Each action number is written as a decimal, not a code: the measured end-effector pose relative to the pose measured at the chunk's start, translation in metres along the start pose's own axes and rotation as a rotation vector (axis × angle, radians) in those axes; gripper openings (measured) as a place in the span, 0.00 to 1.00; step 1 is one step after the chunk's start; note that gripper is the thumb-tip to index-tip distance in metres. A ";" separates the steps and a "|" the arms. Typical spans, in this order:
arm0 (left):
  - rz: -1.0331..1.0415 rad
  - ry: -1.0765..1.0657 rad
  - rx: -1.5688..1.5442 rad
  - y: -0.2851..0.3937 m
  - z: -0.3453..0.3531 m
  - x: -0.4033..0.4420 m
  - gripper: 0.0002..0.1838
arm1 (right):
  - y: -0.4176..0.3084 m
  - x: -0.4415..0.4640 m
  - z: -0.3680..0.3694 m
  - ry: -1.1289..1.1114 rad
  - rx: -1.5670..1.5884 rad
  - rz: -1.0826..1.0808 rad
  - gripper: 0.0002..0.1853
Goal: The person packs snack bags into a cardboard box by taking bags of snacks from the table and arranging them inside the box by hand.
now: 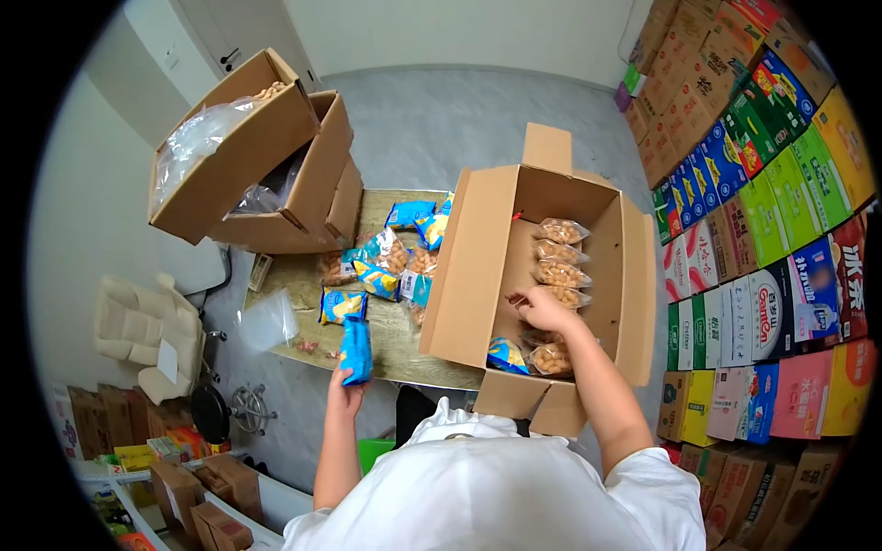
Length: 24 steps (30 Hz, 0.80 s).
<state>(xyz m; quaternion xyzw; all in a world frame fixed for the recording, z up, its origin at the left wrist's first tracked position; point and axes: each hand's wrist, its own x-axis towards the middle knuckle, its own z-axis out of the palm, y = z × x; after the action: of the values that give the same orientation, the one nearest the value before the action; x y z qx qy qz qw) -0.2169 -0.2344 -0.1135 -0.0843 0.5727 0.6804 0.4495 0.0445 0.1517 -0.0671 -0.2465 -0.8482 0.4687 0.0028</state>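
Observation:
My left hand (346, 395) is closed around the lower end of a blue snack bag (356, 349), held at the table's near edge. My right hand (540, 310) reaches into an open cardboard box (469, 266), with its loosely bent fingers apart and nothing visible in them. Beneath and beside it, clear bags of round tan nuts (560, 274) stand in a row along the box. A blue and yellow snack bag (507, 356) lies in the box's near left corner. The right hand and forearm partly cover the nearer nut bags.
On the table (404, 344) lie several blue and yellow snack bags (375, 280) and nut bags (393, 253). Clear plastic bags (268, 321) hang over its left edge. Two stacked cartons (317, 207) stand at the back left. Stacked drink cartons (753, 312) line the right side.

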 end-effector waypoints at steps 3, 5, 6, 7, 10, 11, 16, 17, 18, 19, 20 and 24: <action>0.097 -0.321 -0.244 0.026 0.023 -0.015 0.36 | -0.019 -0.003 -0.010 0.320 0.123 0.031 0.16; 0.137 -0.358 -0.226 0.055 0.074 -0.034 0.37 | -0.043 -0.009 -0.020 0.423 0.060 -0.127 0.19; 0.176 -0.392 -0.204 0.067 0.101 -0.043 0.38 | -0.056 -0.014 -0.023 0.523 0.001 -0.283 0.24; 0.171 -0.397 -0.206 0.078 0.126 -0.050 0.38 | -0.077 -0.018 -0.027 0.525 -0.004 -0.279 0.24; 0.141 -0.675 0.108 0.094 0.185 -0.052 0.42 | -0.127 -0.031 -0.047 0.432 0.236 -0.514 0.39; 0.129 -0.739 0.181 0.095 0.202 -0.052 0.41 | -0.134 -0.035 -0.056 0.332 0.201 -0.546 0.45; 0.014 -0.933 0.331 0.075 0.263 -0.051 0.35 | -0.119 -0.043 -0.079 -0.114 0.168 -0.439 0.35; -0.021 -0.941 0.304 0.068 0.270 -0.051 0.35 | -0.116 -0.049 -0.077 -0.043 0.212 -0.468 0.25; -0.056 -0.947 0.276 0.063 0.275 -0.052 0.34 | -0.112 -0.054 -0.075 -0.039 0.213 -0.464 0.25; -0.043 -0.961 0.273 0.055 0.278 -0.045 0.35 | -0.105 -0.058 -0.074 -0.044 0.236 -0.435 0.26; -0.046 -0.962 0.274 0.051 0.279 -0.045 0.35 | -0.097 -0.062 -0.074 -0.050 0.259 -0.406 0.27; -0.052 -0.704 0.136 0.038 0.282 -0.042 0.31 | -0.061 -0.072 -0.070 0.047 0.542 -0.114 0.23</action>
<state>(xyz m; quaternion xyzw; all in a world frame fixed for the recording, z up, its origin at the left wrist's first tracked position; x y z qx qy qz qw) -0.1065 -0.0122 0.0324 0.1707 0.4243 0.6164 0.6409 0.0991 0.1504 0.0370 -0.1992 -0.7041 0.6718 0.1147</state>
